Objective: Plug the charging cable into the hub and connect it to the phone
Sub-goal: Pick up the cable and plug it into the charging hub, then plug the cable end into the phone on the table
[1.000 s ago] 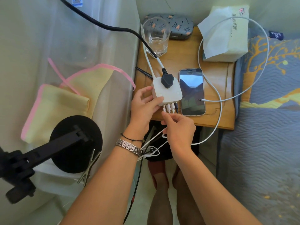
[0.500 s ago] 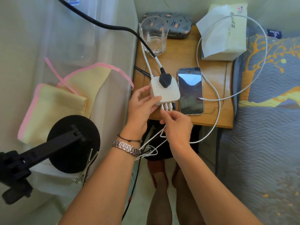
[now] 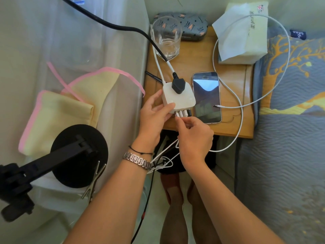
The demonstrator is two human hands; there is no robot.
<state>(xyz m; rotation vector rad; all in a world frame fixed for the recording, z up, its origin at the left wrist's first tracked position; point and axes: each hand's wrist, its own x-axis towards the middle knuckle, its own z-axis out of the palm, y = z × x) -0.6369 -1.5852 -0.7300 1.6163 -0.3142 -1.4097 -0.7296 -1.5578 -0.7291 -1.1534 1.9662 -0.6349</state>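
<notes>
— What are the hands doing?
— The right hand (image 3: 194,136) has its fingertips pressed together around a white plug at the near face of the hub (image 3: 178,98), in a row with other white plugs and a dark one. The left hand (image 3: 154,113) grips the hub's left side, thumb lying across the top, fingers curled beneath

— And the hub itself?
— White and square, tilted up off the front edge of the wooden bedside table (image 3: 195,55), with a black mains plug (image 3: 178,84) seated in its top

— Where's the phone?
— The phone (image 3: 207,96) lies flat, screen up, just right of the hub. The white charging cable (image 3: 241,110) loops from below the right hand up across the table, round onto the blue bedcover (image 3: 290,138) and back; its free connector rests on the phone's right edge, not plugged in

— Anything further out?
— A drinking glass (image 3: 167,41) and a patterned case (image 3: 182,25) at the back, a tissue pack (image 3: 242,34) to the right, a black stand (image 3: 79,155) to the left
</notes>
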